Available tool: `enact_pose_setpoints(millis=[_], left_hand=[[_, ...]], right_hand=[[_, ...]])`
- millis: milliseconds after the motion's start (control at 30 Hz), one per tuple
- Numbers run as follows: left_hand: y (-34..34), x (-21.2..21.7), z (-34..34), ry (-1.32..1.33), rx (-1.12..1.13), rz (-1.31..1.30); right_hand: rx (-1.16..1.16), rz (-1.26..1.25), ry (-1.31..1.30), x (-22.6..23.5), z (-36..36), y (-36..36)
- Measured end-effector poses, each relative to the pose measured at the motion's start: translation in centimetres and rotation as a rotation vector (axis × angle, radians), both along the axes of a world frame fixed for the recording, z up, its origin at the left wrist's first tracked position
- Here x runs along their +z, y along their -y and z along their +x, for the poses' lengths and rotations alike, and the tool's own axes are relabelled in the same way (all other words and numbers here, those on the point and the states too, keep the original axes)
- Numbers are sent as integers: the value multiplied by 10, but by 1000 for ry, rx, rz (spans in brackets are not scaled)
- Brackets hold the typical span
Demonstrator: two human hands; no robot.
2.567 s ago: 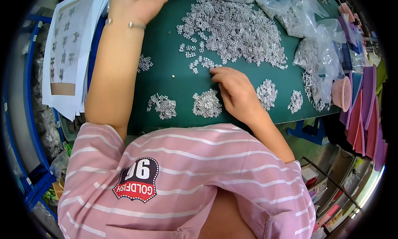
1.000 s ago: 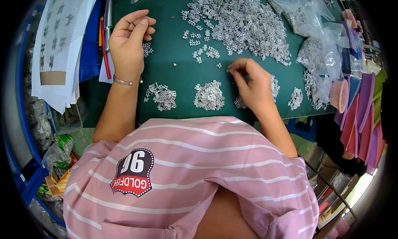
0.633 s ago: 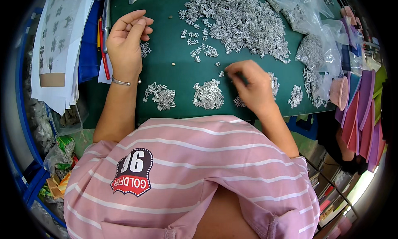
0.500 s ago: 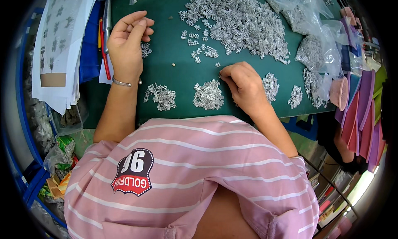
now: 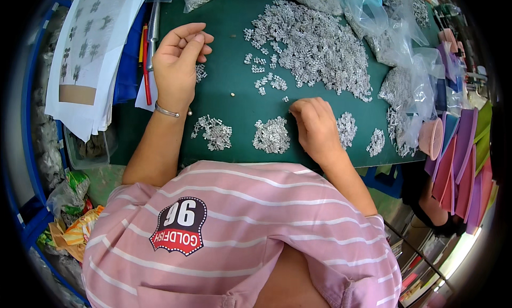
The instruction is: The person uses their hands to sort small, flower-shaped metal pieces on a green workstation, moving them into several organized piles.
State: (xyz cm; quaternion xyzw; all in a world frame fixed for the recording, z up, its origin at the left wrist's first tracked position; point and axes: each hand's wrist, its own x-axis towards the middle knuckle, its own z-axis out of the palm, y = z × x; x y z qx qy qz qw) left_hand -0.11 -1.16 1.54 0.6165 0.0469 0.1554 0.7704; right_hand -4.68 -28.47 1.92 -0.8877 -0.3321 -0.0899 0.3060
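My left hand (image 5: 180, 66) hovers over the left part of the green table, loosely closed with the thumb against the curled fingers. Anything inside it is hidden. Behind its wrist a small pile of silver metal pieces (image 5: 200, 73) partly shows. My right hand (image 5: 318, 131) is closed in a pinch, and its fingertips hide whatever they may hold. It is between a middle pile of tiny numeral-shaped metal pieces (image 5: 271, 135) and a right-hand pile (image 5: 346, 131). One loose piece (image 5: 285, 99) lies just beyond its fingertips. Nearer my left forearm is another pile (image 5: 213, 132).
A large heap of the same pieces (image 5: 320, 49) spreads across the far table, with plastic bags (image 5: 397, 89) of them to its right. A smaller pile (image 5: 376, 142) sits near the front edge. Printed sheets (image 5: 85, 57) and a red pen (image 5: 146, 81) are at left.
The whole view has shifted, so the table appears lower. My right hand has drawn slightly right and nearer, away from the loose piece. My left hand keeps almost the same pose.
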Motion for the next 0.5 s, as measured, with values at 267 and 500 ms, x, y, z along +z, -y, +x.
enact_pose_setpoints(millis=[267, 500], left_hand=[[0, 3, 0, 12, 12, 15], [0, 3, 0, 11, 28, 25]], right_hand=[[12, 133, -45, 6, 4, -11], [-7, -13, 0, -1, 16, -20]])
